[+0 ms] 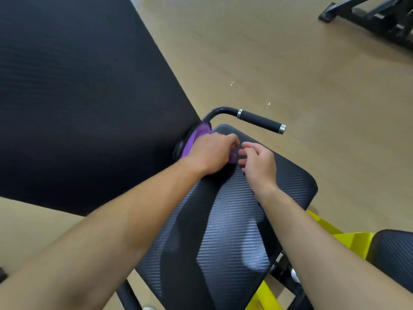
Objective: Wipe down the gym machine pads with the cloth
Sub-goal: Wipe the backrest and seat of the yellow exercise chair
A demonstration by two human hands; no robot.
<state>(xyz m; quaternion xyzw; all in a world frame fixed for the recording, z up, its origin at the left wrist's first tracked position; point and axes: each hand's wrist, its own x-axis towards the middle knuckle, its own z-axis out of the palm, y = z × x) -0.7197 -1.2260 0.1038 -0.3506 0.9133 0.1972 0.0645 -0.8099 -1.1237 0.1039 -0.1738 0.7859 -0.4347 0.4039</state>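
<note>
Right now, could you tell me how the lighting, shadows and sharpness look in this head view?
Head view: the seat pad shows bright sheen patches crossed by dark arm shadows; the left hand and purple cloth are slightly motion-blurred, as are the right hand fingers; small glints mark the floor; wide-angle bending curves the dark mat edge.

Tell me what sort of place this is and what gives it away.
Most likely a gym. The hands work on a padded black machine seat with a grip handle beside it, on a yellow frame; another machine's base stands on the tan floor.
</note>
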